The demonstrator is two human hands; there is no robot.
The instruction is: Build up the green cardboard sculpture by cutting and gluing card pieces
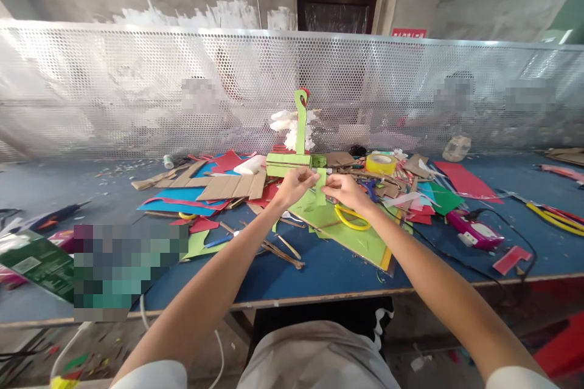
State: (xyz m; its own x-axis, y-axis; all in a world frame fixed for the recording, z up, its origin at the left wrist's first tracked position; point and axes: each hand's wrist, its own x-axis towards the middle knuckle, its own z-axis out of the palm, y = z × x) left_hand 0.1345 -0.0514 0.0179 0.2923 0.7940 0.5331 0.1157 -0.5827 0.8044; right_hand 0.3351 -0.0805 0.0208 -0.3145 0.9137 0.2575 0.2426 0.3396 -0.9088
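Between my two hands a narrow strip of light green paper (321, 188) hangs upright. My left hand (298, 183) pinches its left edge near the top. On the other side, my right hand (344, 188) has its fingertips closed at the right edge. Just beyond stands a green paper-covered model (288, 164) with a tall curved neck (301, 124) and white fluffy pieces (292, 134) behind it. Beneath my hands lie sheets of green paper (365, 246), with the yellow handle of scissors (351, 217) close to my right wrist.
Cardboard pieces (235, 185), blue paper (176, 202) and thin sticks (283, 252) lie to the left. A yellow tape roll (381, 163), red paper (465, 179), a pink corded device (474, 231) and yellow-handled pliers (552, 216) lie rightward. A perforated metal screen (246, 91) runs behind the blue table (214, 282).
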